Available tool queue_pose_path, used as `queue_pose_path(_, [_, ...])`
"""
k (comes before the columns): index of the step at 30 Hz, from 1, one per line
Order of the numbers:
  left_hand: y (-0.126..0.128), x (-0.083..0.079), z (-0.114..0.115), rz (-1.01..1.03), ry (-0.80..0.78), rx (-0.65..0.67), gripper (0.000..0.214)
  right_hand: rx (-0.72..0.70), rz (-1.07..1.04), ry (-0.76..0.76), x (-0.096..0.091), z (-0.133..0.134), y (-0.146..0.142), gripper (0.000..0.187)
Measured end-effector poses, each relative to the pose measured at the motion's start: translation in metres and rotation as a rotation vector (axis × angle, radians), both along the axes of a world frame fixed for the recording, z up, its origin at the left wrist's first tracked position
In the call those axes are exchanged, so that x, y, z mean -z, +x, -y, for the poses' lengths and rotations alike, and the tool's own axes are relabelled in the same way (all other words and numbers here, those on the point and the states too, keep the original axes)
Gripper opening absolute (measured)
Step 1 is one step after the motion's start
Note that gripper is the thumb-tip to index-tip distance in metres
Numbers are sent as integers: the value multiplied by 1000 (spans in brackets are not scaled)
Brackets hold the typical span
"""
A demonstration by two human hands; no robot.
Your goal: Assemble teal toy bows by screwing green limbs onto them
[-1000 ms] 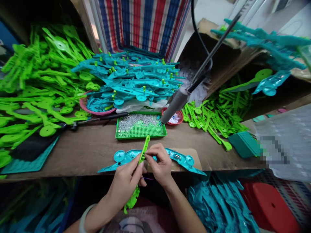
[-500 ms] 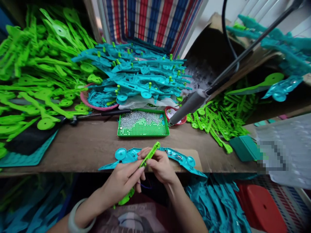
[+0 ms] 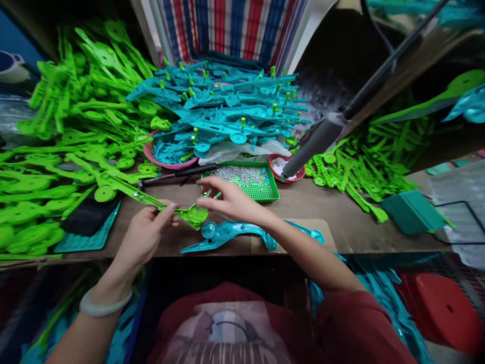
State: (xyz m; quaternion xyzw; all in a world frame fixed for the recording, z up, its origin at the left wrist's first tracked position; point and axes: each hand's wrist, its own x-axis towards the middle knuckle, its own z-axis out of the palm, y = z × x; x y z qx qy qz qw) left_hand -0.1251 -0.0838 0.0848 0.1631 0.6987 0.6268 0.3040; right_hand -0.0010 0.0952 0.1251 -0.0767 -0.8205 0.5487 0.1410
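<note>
My left hand (image 3: 149, 230) is closed on a long green plastic part (image 3: 144, 194), which slants from upper left down to a rounded end at right. A dark thin wire seems to run along it near my fingers. Over the left end of a green perforated tray (image 3: 270, 194) reaches my right hand (image 3: 227, 199), thumb and fingers apart. Small silvery pieces, too small to name, fill the back of that tray. Below my right forearm a glossy blue plastic part (image 3: 215, 236) lies on the bench, partly on a piece of cardboard (image 3: 322, 230).
Piles of green parts (image 3: 94, 101) lie at left, with more green parts (image 3: 341, 177) at right. Blue parts (image 3: 227, 114) are stacked behind the tray. A grey tool (image 3: 314, 146) hangs over a red basket (image 3: 299, 176). A black-handled tool (image 3: 189, 173) lies left of the tray.
My right hand has let go of the green part and moved up to the tray. My left hand has carried the part leftward. The whole view has shifted slightly.
</note>
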Motion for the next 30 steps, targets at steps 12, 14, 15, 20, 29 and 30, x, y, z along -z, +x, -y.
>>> queue_pose_path(12, [21,29,8,329,-257,228,54,9,51,-38,82,6,85,34])
queue_pose_path(14, [22,30,11,310,-285,227,54,-3,52,-15,80,5,83,30])
queue_pose_path(15, [23,31,13,297,-292,210,54,-4,53,-29,79,5,83,29])
queue_pose_path(20, [23,31,13,177,-329,214,52,4,51,-124,83,6,85,31])
queue_pose_path(29, [30,29,42,-849,-263,267,31,94,223,-310,41,13,50,44])
queue_pose_path(30, [33,33,42,-882,-224,301,36,65,241,-159,33,18,44,32])
